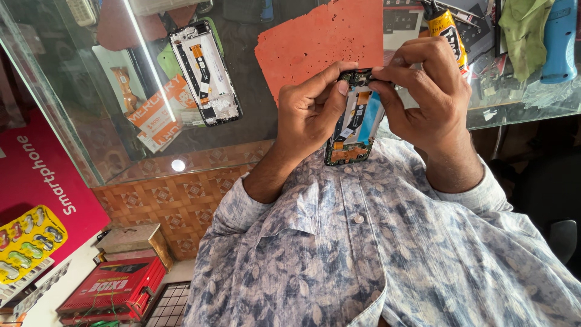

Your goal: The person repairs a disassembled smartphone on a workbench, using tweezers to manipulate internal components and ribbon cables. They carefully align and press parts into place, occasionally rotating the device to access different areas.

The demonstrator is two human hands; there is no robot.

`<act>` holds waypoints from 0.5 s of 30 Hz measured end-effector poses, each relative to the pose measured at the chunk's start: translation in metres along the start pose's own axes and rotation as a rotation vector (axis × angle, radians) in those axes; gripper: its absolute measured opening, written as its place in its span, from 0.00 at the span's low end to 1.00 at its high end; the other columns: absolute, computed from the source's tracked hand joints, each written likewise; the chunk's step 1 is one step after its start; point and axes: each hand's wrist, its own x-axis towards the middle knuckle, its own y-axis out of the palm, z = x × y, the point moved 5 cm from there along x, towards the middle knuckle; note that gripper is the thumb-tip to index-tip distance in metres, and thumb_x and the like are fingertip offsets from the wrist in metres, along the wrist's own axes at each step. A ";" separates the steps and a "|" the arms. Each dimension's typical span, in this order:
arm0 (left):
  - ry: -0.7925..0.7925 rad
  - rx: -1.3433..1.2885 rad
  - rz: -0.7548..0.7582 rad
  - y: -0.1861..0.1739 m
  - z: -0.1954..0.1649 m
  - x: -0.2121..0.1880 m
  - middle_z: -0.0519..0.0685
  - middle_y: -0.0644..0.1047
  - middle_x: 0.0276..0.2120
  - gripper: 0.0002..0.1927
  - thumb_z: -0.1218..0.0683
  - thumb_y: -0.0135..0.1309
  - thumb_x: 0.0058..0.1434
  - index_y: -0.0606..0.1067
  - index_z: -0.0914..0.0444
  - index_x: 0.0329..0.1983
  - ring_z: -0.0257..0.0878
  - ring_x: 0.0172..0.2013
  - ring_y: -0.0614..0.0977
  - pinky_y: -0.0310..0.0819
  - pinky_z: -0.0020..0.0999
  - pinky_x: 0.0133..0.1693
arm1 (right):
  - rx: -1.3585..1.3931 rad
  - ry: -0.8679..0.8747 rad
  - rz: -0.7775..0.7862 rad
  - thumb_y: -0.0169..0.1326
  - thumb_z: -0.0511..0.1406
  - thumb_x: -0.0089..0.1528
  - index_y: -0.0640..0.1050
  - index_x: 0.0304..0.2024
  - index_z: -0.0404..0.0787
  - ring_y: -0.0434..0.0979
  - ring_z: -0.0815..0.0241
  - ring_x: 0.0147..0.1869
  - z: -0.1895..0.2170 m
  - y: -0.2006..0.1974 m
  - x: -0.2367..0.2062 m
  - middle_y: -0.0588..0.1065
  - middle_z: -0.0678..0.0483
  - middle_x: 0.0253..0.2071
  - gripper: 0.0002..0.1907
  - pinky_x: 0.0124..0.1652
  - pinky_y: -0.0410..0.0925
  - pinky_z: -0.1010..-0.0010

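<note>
Both hands, the left hand (311, 112) and the right hand (426, 91), hold an opened phone (356, 121) upright above the glass counter (254, 151), fingertips pinching its top edge, probably to steady it.

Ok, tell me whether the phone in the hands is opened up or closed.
Opened up. The phone has no back cover: its circuit board and inner parts are bare. The left hand and right hand pinch its top end.

A clear glass tabletop (91, 151) spans the far side, catching a bright strip of light; brown patterned floor tiles (175, 206) lie beneath, near left.
</note>
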 end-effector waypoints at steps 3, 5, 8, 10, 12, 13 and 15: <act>0.005 -0.038 0.012 0.001 -0.002 0.000 0.40 0.76 0.26 0.15 0.63 0.51 0.76 0.73 0.72 0.64 0.20 0.23 0.70 0.58 0.20 0.24 | -0.014 0.002 0.002 0.72 0.25 0.62 0.81 0.45 0.35 0.77 0.54 0.50 0.002 -0.001 0.000 0.72 0.50 0.44 0.13 0.44 0.72 0.67; -0.012 -0.054 0.020 0.002 -0.003 0.000 0.41 0.77 0.27 0.15 0.63 0.51 0.77 0.73 0.72 0.64 0.20 0.25 0.73 0.63 0.20 0.25 | -0.035 -0.039 0.007 0.73 0.25 0.62 0.81 0.46 0.35 0.76 0.54 0.48 0.005 -0.002 0.001 0.71 0.50 0.44 0.13 0.43 0.71 0.65; -0.028 -0.083 0.025 0.003 -0.005 -0.001 0.42 0.78 0.29 0.15 0.64 0.51 0.77 0.73 0.73 0.64 0.21 0.26 0.75 0.65 0.19 0.27 | -0.055 -0.078 0.014 0.73 0.24 0.62 0.81 0.46 0.34 0.76 0.53 0.49 0.009 -0.004 0.005 0.71 0.49 0.43 0.13 0.45 0.72 0.62; -0.030 -0.086 0.027 0.003 -0.005 -0.001 0.42 0.77 0.28 0.15 0.64 0.50 0.77 0.73 0.73 0.64 0.21 0.26 0.74 0.65 0.18 0.27 | -0.074 -0.098 0.024 0.72 0.24 0.61 0.81 0.45 0.33 0.76 0.52 0.50 0.012 -0.005 0.007 0.71 0.49 0.43 0.13 0.46 0.72 0.61; -0.026 -0.072 0.029 0.003 -0.006 -0.001 0.42 0.76 0.25 0.15 0.64 0.50 0.77 0.73 0.73 0.65 0.20 0.26 0.73 0.64 0.18 0.27 | -0.106 -0.124 0.041 0.71 0.24 0.61 0.80 0.45 0.32 0.76 0.51 0.50 0.014 -0.005 0.009 0.71 0.49 0.44 0.13 0.47 0.73 0.60; -0.024 -0.067 0.025 0.003 -0.006 0.000 0.42 0.77 0.26 0.15 0.64 0.50 0.77 0.73 0.73 0.64 0.20 0.26 0.74 0.65 0.18 0.27 | -0.113 -0.133 0.044 0.71 0.24 0.61 0.80 0.45 0.32 0.76 0.51 0.51 0.016 -0.005 0.010 0.71 0.48 0.44 0.13 0.47 0.73 0.60; -0.023 -0.058 0.016 0.004 -0.006 0.000 0.43 0.78 0.29 0.15 0.64 0.50 0.76 0.73 0.73 0.64 0.21 0.26 0.75 0.67 0.19 0.27 | -0.127 -0.151 0.051 0.71 0.24 0.62 0.79 0.45 0.31 0.76 0.50 0.51 0.019 -0.005 0.012 0.71 0.47 0.45 0.13 0.47 0.72 0.61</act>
